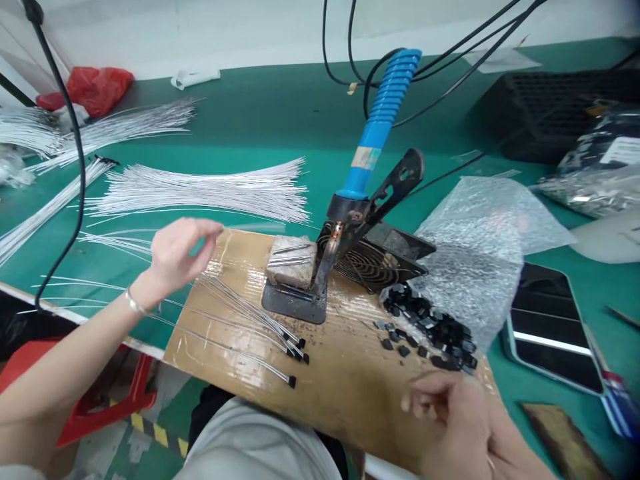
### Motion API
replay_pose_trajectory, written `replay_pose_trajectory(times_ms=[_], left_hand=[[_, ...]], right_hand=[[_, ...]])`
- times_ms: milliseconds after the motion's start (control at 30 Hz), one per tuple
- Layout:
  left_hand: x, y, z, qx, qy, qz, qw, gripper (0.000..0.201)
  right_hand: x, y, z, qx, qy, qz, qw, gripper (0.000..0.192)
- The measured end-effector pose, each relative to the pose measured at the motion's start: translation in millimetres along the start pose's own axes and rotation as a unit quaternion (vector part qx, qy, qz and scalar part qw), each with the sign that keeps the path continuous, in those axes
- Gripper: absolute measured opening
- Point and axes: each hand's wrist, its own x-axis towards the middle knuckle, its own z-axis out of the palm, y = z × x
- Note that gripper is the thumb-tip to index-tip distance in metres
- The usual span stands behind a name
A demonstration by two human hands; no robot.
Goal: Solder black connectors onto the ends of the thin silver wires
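My left hand hovers over the left edge of a taped cardboard board, fingers pinched on a thin white wire. Several wires with small black parts on their ends lie on the board below that hand. My right hand rests at the board's lower right, fingers curled near a pile of small black components; whether it holds one is unclear. A blue-handled soldering iron sits in its black stand at the board's middle.
Bundles of white wires are spread across the green table. A small black fan, bubble wrap, a phone, a black tray, black cables and a red bag surround the board.
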Motion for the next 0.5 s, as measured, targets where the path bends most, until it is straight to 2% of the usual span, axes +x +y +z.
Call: replay_pose_trajectory(times_ms=[67,133,200,267,333,400,433,500], left_hand=[[-16,26,-17.3,-0.025,-0.014,0.04,0.999,0.027],[-29,49,-30.2,-0.062,-0.08,0.086,0.991,0.032],[-39,65,-37.7,-0.079,-0.115,0.117,0.983,0.032],[-45,74,-39.9,-0.089,-0.128,0.14,0.978,0.029],[-49,79,-38.2,-0.101,-0.127,0.153,0.975,0.028],[-49,86,-35.5,-0.115,-0.111,0.14,0.977,0.03],[-48,91,-34.6,-0.126,-0.104,0.114,0.98,0.032],[-43,105,-35.0,-0.181,-0.125,0.015,0.975,0.037]], right_hand=[[-8,-11,3,0.027,-0.075,-0.016,0.997,0.047],[-17,-23,11,0.075,-0.171,-0.029,0.982,0.046],[-23,-33,20,0.104,-0.244,-0.028,0.964,0.045],[-26,-40,27,0.105,-0.283,-0.031,0.953,0.043],[-26,-41,29,0.088,-0.292,-0.045,0.951,0.039],[-25,-39,28,0.075,-0.295,-0.074,0.95,0.036],[-24,-37,27,0.071,-0.301,-0.093,0.946,0.034],[-23,-31,25,0.066,-0.316,-0.141,0.936,0.028]])
